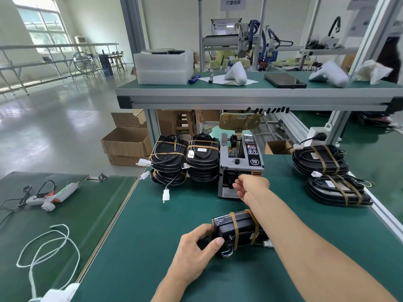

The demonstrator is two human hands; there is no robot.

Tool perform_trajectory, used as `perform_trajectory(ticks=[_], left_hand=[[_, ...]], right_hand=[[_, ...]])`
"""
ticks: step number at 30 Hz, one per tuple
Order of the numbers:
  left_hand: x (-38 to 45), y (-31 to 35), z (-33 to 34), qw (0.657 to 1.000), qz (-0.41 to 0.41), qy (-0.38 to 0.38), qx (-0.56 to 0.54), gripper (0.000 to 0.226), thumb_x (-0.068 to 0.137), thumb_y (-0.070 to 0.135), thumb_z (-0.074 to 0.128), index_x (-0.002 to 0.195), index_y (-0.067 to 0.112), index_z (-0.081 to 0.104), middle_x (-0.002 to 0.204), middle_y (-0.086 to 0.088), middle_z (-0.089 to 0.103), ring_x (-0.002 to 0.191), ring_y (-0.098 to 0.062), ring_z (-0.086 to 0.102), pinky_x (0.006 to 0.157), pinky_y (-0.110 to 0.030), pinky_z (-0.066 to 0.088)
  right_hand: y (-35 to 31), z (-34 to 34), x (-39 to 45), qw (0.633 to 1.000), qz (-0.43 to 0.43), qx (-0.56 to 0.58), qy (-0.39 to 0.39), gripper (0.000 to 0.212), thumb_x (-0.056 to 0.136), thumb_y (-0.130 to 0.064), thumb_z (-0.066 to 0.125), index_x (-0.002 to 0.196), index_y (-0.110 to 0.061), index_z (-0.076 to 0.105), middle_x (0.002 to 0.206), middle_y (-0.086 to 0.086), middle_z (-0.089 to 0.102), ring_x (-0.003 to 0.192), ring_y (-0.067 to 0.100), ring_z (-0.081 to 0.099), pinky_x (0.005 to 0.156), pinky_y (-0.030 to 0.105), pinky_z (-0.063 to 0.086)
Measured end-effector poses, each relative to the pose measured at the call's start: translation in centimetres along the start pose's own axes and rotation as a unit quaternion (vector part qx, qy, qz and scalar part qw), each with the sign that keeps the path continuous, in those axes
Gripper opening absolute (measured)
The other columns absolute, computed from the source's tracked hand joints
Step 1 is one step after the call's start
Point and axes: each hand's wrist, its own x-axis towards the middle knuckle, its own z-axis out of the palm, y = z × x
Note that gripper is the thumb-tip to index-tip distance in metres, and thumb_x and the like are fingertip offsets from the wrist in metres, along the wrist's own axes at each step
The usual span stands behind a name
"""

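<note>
Taped black bundle (239,231) on green bench (152,236).
Left hand (196,253) grips its end; right hand (250,187) curls at tape dispenser (242,158) outlet, hold unclear.

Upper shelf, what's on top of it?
White foam blocks, a marker, paper under a white housing, a dark phone, a second white housing and crumpled tissue. What the foam holds is mostly hidden.

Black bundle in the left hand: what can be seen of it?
The bundle is a stack of flat black parts, seemingly plastic, bound by two tan tape bands. Wires stick out at its near end, a white connector at its right. The left hand grips its left end over the green mat; the right forearm crosses above it.
</note>
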Motion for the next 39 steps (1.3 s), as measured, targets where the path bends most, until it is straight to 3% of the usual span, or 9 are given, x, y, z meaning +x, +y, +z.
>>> perform_trajectory(ticks=[6, 9, 14, 18, 21, 25, 29, 35, 39], left_hand=[[0.0, -0.3, 0.0, 1.0, -0.001, 0.002, 0.002, 0.034, 0.096, 0.064, 0.068, 0.121, 0.041, 0.072, 0.112, 0.01, 0.08, 0.106, -0.017, 0.075, 0.097, -0.041, 0.059], [0.0, -0.3, 0.0, 1.0, 0.001, 0.002, 0.001, 0.035, 0.095, 0.064, 0.068, 0.12, 0.04, 0.072, 0.111, 0.01, 0.08, 0.105, -0.017, 0.075, 0.096, -0.04, 0.059], [0.0, 0.0, 0.0, 1.0, 0.006, 0.001, -0.007, 0.037, 0.094, 0.065, 0.068, 0.121, 0.041, 0.072, 0.115, 0.013, 0.079, 0.11, -0.012, 0.075, 0.096, -0.027, 0.057], [0.0, 0.1, 0.0, 1.0, 0.003, 0.0, -0.014, 0.036, 0.093, 0.064, 0.07, 0.121, 0.041, 0.073, 0.114, 0.013, 0.08, 0.11, -0.011, 0.075, 0.095, -0.023, 0.056], [0.0, 0.0, 0.0, 1.0, 0.003, 0.002, -0.014, 0.035, 0.093, 0.063, 0.07, 0.12, 0.041, 0.072, 0.113, 0.013, 0.08, 0.109, -0.012, 0.075, 0.094, -0.023, 0.056], [0.0, -0.2, 0.0, 1.0, 0.005, 0.003, -0.004, 0.029, 0.095, 0.058, 0.07, 0.118, 0.04, 0.073, 0.112, 0.012, 0.08, 0.107, -0.013, 0.075, 0.092, -0.023, 0.056], [0.0, -0.2, 0.0, 1.0, 0.007, 0.008, -0.014, 0.031, 0.094, 0.06, 0.07, 0.118, 0.04, 0.073, 0.113, 0.013, 0.08, 0.109, -0.012, 0.075, 0.094, -0.021, 0.055], [0.0, 0.1, 0.1, 1.0, 0.004, 0.007, -0.017, 0.029, 0.094, 0.056, 0.071, 0.119, 0.042, 0.073, 0.115, 0.013, 0.079, 0.112, -0.012, 0.074, 0.095, -0.019, 0.053], [-0.1, 0.5, 0.0, 1.0, 0.005, 0.01, -0.025, 0.039, 0.092, 0.068, 0.068, 0.12, 0.041, 0.073, 0.116, 0.013, 0.079, 0.113, -0.012, 0.074, 0.096, -0.018, 0.053]], right_hand=[[0.3, 0.7, 0.5, 0.999, 0.012, 0.035, 0.02, 0.013, 0.094, 0.0, 0.066, 0.082, -0.004, 0.06, 0.07, 0.009, 0.069, 0.05, 0.017, 0.064, 0.049, 0.023, 0.044], [0.4, 0.9, 0.4, 0.998, 0.016, 0.044, 0.033, 0.002, 0.093, 0.001, 0.067, 0.094, -0.001, 0.065, 0.071, 0.01, 0.071, 0.048, 0.017, 0.065, 0.045, 0.022, 0.043], [0.3, 0.8, 0.2, 0.999, 0.005, 0.042, 0.031, 0.012, 0.092, 0.0, 0.068, 0.103, 0.001, 0.067, 0.073, 0.011, 0.07, 0.049, 0.018, 0.064, 0.042, 0.022, 0.042], [-0.5, -0.3, -0.8, 0.999, 0.011, -0.011, -0.033, 0.009, 0.093, -0.005, 0.066, 0.101, -0.005, 0.067, 0.075, 0.007, 0.072, 0.051, 0.013, 0.066, 0.049, 0.023, 0.044], [-1.9, -2.9, -1.9, 0.991, -0.059, -0.088, -0.082, 0.003, 0.092, -0.01, 0.069, 0.092, -0.006, 0.069, 0.068, 0.003, 0.073, 0.051, 0.01, 0.07, 0.049, 0.022, 0.047], [-2.3, -9.1, -3.6, 0.957, -0.217, -0.177, -0.078, 0.012, 0.092, -0.016, 0.073, 0.086, -0.005, 0.073, 0.075, 0.003, 0.074, 0.076, 0.014, 0.07, 0.068, 0.03, 0.051], [0.5, -13.7, -4.9, 0.957, -0.195, -0.192, -0.094, 0.013, 0.092, -0.017, 0.076, 0.085, -0.006, 0.075, 0.086, 0.008, 0.071, 0.089, 0.02, 0.064, 0.09, 0.041, 0.056], [4.0, -14.5, -5.9, 0.973, -0.17, -0.108, -0.111, 0.012, 0.091, -0.012, 0.075, 0.08, -0.007, 0.078, 0.096, 0.006, 0.08, 0.088, 0.016, 0.065, 0.089, 0.035, 0.049], [4.7, -13.6, -6.2, 0.971, -0.192, -0.09, -0.108, 0.018, 0.089, -0.011, 0.077, 0.072, -0.01, 0.079, 0.085, -0.005, 0.08, 0.079, 0.001, 0.069, 0.079, 0.022, 0.046]])
